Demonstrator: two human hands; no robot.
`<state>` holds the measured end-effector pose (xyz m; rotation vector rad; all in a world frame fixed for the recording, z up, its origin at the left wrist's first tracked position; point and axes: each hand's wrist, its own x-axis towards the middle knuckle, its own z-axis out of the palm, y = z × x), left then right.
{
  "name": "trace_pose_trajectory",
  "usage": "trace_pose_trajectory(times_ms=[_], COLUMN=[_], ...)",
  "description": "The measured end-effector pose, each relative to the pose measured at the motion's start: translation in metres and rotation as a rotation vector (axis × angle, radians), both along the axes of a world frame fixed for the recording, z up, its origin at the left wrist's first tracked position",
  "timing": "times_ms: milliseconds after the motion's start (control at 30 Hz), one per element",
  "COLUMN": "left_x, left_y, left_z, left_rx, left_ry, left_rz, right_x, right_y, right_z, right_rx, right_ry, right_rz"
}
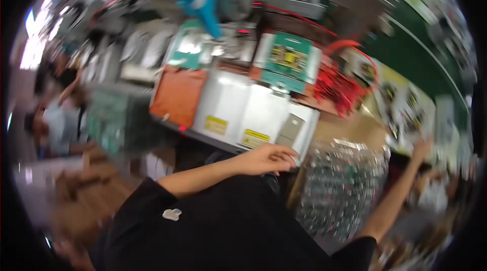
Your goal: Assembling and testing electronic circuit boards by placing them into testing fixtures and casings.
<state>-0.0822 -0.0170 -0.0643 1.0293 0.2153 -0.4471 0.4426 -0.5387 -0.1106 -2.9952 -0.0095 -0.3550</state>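
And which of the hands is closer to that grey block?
Left. The left hand is just on the near side of the grey block; the right hand is much farther off, out to the right beyond the bagged stack.

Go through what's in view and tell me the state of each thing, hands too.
Left hand: fingers loosely curled, nothing visible in it.
Right hand: blurred, grip unclear.
White panel: lying flat.
Blue tool: tilted, narrow end down.
Red indicator light: lit.
Red wires: bunched.
Green circuit board: components facing up.
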Motion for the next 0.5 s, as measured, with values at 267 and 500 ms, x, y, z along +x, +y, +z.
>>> trace_pose_trajectory(times_ms=[267, 500], left_x=[-0.043, -0.038], left_y=[0.032, 0.083], left_z=[0.029, 0.046], left_rx=[0.271, 0.519], left_ry=[-0.086, -0.153], left_rz=[0.300, 0.624], right_x=[0.070, 0.135], right_y=[0.120, 0.056], right_z=[-0.116, -0.086], right_rx=[-0.349, -0.155], right_ry=[0.137, 0.092], right_rz=[0.117, 0.366])
